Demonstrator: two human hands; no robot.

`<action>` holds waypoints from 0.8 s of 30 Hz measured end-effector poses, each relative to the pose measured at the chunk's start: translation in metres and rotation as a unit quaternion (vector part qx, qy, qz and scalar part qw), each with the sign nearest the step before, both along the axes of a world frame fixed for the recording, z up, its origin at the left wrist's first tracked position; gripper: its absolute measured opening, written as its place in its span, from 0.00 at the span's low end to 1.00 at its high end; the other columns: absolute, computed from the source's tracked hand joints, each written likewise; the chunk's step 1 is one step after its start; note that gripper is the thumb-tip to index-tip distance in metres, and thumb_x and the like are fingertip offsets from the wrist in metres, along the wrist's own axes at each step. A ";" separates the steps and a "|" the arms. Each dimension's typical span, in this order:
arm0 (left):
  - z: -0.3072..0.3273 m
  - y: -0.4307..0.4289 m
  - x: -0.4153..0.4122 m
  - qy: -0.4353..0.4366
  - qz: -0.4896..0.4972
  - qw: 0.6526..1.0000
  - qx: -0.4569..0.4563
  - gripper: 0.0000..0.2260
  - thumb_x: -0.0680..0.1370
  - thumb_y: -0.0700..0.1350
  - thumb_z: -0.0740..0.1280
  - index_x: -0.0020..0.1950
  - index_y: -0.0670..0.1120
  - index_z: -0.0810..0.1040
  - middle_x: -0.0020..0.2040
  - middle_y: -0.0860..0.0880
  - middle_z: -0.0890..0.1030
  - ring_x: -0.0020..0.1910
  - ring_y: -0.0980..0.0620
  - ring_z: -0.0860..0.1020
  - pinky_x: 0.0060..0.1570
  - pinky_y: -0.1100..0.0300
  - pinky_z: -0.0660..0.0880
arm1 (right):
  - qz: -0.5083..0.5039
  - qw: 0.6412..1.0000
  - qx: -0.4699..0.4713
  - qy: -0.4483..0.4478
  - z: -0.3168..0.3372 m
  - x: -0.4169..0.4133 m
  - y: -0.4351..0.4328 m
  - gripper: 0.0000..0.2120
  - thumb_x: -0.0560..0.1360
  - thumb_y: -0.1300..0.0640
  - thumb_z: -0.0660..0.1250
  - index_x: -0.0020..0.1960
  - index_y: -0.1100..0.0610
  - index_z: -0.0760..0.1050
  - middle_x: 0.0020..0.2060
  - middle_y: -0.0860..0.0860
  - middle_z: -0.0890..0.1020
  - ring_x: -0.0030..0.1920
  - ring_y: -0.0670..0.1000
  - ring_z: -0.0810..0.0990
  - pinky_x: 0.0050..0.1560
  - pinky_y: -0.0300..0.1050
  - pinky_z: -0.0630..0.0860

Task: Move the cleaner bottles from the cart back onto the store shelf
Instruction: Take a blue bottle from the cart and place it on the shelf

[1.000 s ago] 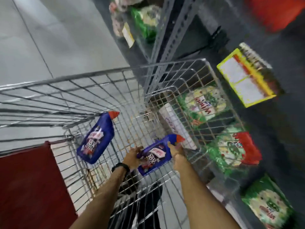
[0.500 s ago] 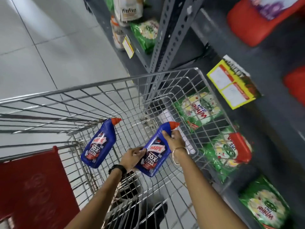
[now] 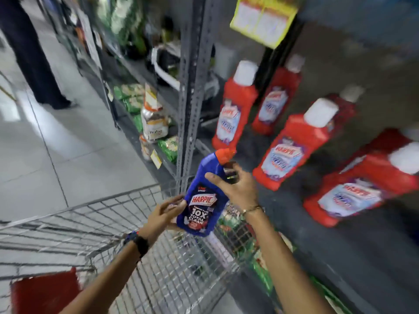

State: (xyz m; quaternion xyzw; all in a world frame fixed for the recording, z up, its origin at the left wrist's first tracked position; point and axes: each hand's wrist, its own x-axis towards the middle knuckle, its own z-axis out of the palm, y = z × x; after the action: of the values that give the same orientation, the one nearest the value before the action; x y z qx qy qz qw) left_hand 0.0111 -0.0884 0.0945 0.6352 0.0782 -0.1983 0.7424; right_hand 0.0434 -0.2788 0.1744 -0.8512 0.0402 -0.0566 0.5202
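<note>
I hold a blue Harpic cleaner bottle (image 3: 204,200) with a red cap upright in both hands. It is above the far rim of the wire cart (image 3: 113,198), in front of the grey shelf (image 3: 340,257). My right hand (image 3: 235,186) grips its neck and upper body from the right. My left hand (image 3: 163,214) supports its lower left side and base. Several red Harpic bottles (image 3: 235,109) with white caps stand on the shelf to the right. The other blue bottle is out of view.
A grey perforated shelf post (image 3: 192,87) rises just behind the bottle. A yellow price tag (image 3: 263,19) hangs above. A jar (image 3: 154,123) and green packets (image 3: 169,148) sit on lower shelves at left. A person's legs (image 3: 34,64) stand in the aisle. The cart's red flap (image 3: 45,293) is near me.
Both hands have lifted the blue bottle out of the cart and up toward the shelf. My view has swung up, and the second blue bottle has dropped out of sight.
</note>
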 end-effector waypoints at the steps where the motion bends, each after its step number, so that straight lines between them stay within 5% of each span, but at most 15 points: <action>1: 0.017 -0.002 0.001 -0.026 -0.005 1.000 -0.003 0.15 0.75 0.45 0.64 0.61 0.48 0.74 0.55 0.42 0.79 0.50 0.48 0.80 0.40 0.53 0.83 | -0.005 1.000 0.001 -0.027 0.019 -0.004 -0.003 0.11 0.61 0.45 0.77 0.34 0.39 0.74 0.31 0.39 0.79 0.31 0.35 0.76 0.33 0.29 0.72; 10: 0.119 -0.038 -0.018 -0.162 -0.022 0.986 -0.024 0.09 0.71 0.50 0.69 0.51 0.55 0.79 0.45 0.52 0.86 0.43 0.51 0.84 0.32 0.58 0.81 | -0.064 0.986 0.002 -0.156 0.128 -0.048 -0.033 0.25 0.57 0.35 0.72 0.46 0.52 0.81 0.41 0.48 0.85 0.42 0.48 0.82 0.47 0.53 0.79; 16: 0.135 -0.051 -0.041 -0.184 -0.031 0.982 -0.024 0.10 0.71 0.52 0.68 0.51 0.53 0.78 0.47 0.53 0.85 0.45 0.49 0.84 0.32 0.59 0.81 | -0.061 0.985 -0.014 -0.161 0.141 -0.067 -0.044 0.22 0.60 0.35 0.71 0.43 0.52 0.81 0.38 0.48 0.85 0.39 0.46 0.82 0.44 0.54 0.80; 20: 0.141 -0.064 -0.053 -0.187 -0.050 0.981 -0.020 0.22 0.61 0.61 0.74 0.50 0.53 0.77 0.46 0.54 0.85 0.43 0.51 0.84 0.32 0.60 0.81 | -0.077 0.982 -0.036 -0.168 0.138 -0.084 -0.062 0.21 0.60 0.33 0.70 0.41 0.50 0.80 0.37 0.45 0.85 0.38 0.45 0.81 0.39 0.47 0.78; 24: 0.140 -0.101 -0.065 -0.178 -0.091 0.980 -0.027 0.07 0.72 0.45 0.65 0.49 0.51 0.78 0.43 0.54 0.86 0.41 0.52 0.84 0.30 0.61 0.80 | -0.112 0.978 -0.039 -0.170 0.134 -0.114 -0.104 0.23 0.59 0.30 0.68 0.36 0.50 0.77 0.32 0.44 0.82 0.33 0.42 0.78 0.35 0.42 0.73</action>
State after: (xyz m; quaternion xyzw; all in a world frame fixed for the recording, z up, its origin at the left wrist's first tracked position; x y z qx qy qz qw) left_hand -0.0539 -0.1895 0.2345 0.6443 -0.1181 -0.1509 0.7404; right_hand -0.0710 -0.3824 0.3080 -0.8386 0.0440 -0.2602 0.4765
